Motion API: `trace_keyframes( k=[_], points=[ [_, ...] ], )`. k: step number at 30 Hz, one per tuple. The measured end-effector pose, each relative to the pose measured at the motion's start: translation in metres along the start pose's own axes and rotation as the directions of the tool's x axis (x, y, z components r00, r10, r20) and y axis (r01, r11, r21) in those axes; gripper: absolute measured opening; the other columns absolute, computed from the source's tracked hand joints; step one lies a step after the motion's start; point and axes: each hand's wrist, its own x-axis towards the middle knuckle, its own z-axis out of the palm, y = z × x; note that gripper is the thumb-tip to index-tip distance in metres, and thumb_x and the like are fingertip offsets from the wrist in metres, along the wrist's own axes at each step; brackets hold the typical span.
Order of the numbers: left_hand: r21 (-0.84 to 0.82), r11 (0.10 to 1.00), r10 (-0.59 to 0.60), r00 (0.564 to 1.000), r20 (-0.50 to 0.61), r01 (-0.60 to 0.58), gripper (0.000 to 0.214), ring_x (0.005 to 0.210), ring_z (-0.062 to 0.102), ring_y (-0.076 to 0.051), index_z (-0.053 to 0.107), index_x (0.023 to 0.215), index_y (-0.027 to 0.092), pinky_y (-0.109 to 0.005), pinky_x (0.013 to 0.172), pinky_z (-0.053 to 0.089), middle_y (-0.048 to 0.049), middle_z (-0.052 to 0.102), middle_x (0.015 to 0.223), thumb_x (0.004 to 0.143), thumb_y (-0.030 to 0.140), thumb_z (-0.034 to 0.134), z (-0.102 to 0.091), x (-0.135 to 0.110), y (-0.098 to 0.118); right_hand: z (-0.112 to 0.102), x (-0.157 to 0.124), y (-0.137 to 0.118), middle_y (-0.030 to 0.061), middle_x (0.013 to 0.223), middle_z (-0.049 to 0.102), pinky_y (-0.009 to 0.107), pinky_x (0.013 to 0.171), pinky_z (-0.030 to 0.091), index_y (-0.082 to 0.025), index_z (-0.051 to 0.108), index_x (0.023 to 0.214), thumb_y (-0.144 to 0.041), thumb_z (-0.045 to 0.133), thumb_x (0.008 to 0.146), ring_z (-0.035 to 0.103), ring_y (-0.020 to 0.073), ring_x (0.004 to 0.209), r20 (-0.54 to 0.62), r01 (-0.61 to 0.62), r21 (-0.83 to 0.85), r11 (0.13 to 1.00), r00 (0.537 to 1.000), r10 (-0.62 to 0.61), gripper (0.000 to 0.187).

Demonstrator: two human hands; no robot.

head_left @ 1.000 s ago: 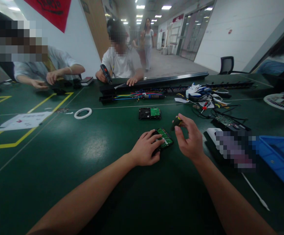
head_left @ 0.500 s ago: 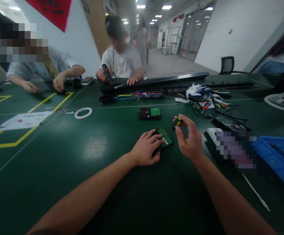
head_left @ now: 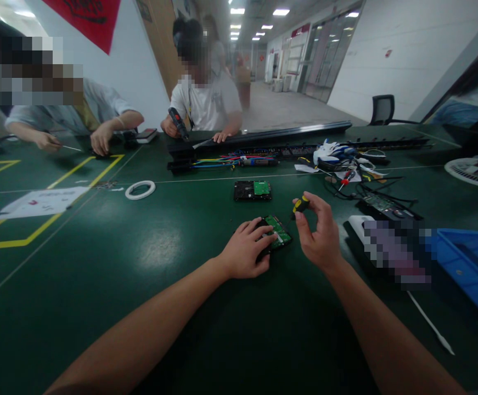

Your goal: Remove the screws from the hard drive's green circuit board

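Right hand (head_left: 319,230): thumb and fingertips found closed on the black-and-yellow handle of a screwdriver (head_left: 302,204), held tilted just beside the right edge of the nearer drive (head_left: 277,236). Its shaft was too faint to establish whether the tip met the drive. Left hand (head_left: 249,249): laid over the left part of that drive, fingers spread apart on top rather than wrapped round it. The drive lay askew on the green tabletop (head_left: 78,274), its green board (head_left: 279,224) uppermost and partly covered by the fingers. A second drive (head_left: 245,190) lay beyond, apart from the first, green side also up. To the right stood a blue tray (head_left: 469,277); to the left lay a white ring (head_left: 128,192). Farther back, a white-and-blue bundle (head_left: 327,153) rested among cables (head_left: 218,163) and tools. Across the table, one co-worker (head_left: 206,107) gripped a power tool (head_left: 178,122); another, at far left, held a thin rod (head_left: 72,147).
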Motion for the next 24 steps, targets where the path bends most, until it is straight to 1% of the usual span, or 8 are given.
trace_keyframes(
  k=[4,7,10,13,15,21,24],
  points=[
    [0.002,1.000,0.003,1.000,-0.002,-0.003,0.061,0.157,0.032,-0.042,0.056,0.150,0.023,-0.062,0.124,0.034,-0.0100,0.053,0.159,0.091,0.040,0.062,0.0000,0.0002,0.0006,-0.0005,0.0005,0.0005,0.0085,0.137,0.070,0.052,0.106,0.059,-0.032,0.052,0.149,-0.026,0.067,0.098,0.070,0.0283,0.120,-0.028,0.057,-0.053,0.997,0.998,-0.059,0.053],
    [0.004,1.000,0.003,1.000,-0.008,-0.003,0.061,0.157,0.032,-0.042,0.057,0.150,0.022,-0.062,0.124,0.034,-0.0099,0.053,0.159,0.092,0.040,0.061,0.0001,0.0002,0.0009,-0.0008,0.0009,-0.0002,0.0073,0.133,0.071,0.052,0.104,0.060,-0.033,0.051,0.150,-0.025,0.067,0.098,0.071,0.0276,0.118,-0.010,0.088,-0.067,0.994,0.996,-0.088,0.055],
    [0.004,1.000,0.003,1.000,-0.008,-0.003,0.061,0.157,0.032,-0.043,0.057,0.150,0.022,-0.063,0.124,0.034,-0.0097,0.054,0.158,0.091,0.039,0.062,-0.0003,0.0003,0.0012,0.0001,0.0001,0.0003,0.0083,0.137,0.070,0.054,0.105,0.059,-0.034,0.048,0.153,-0.025,0.064,0.100,0.071,0.0279,0.119,0.009,0.065,-0.065,0.996,0.998,-0.065,0.056],
    [0.001,1.000,0.003,1.000,-0.007,-0.003,0.061,0.157,0.032,-0.043,0.057,0.150,0.023,-0.063,0.123,0.035,-0.0099,0.054,0.158,0.091,0.039,0.062,-0.0010,0.0004,0.0012,0.0018,-0.0013,0.0025,0.0106,0.143,0.067,0.054,0.107,0.058,-0.031,0.044,0.155,-0.026,0.062,0.100,0.070,0.0286,0.122,-0.004,0.019,-0.030,0.999,1.000,-0.020,0.059],
    [0.001,1.000,0.004,1.000,-0.007,-0.004,0.061,0.157,0.032,-0.043,0.057,0.150,0.022,-0.063,0.123,0.035,-0.0101,0.054,0.158,0.091,0.040,0.062,-0.0011,0.0004,0.0010,0.0026,-0.0018,0.0039,0.0112,0.143,0.067,0.054,0.107,0.059,-0.030,0.044,0.155,-0.026,0.063,0.099,0.071,0.0289,0.121,-0.014,0.006,-0.007,1.000,1.000,-0.006,0.059],
    [-0.001,1.000,0.002,1.000,-0.006,-0.002,0.062,0.157,0.032,-0.043,0.056,0.151,0.024,-0.063,0.123,0.035,-0.0099,0.054,0.158,0.091,0.040,0.062,0.0001,0.0004,0.0004,0.0011,0.0001,0.0022,0.0077,0.138,0.070,0.057,0.107,0.058,-0.034,0.050,0.151,-0.027,0.068,0.097,0.070,0.0300,0.122,-0.023,0.079,-0.087,0.993,0.996,-0.082,0.057],
    [0.003,1.000,0.001,1.000,-0.001,-0.001,0.061,0.157,0.032,-0.043,0.056,0.150,0.024,-0.063,0.123,0.035,-0.0100,0.054,0.158,0.091,0.040,0.062,-0.0005,0.0004,0.0009,-0.0005,0.0008,0.0010,0.0078,0.141,0.069,0.057,0.109,0.057,-0.034,0.049,0.153,-0.027,0.066,0.098,0.069,0.0302,0.125,-0.009,0.075,-0.084,0.994,0.997,-0.076,0.058]
  ],
)
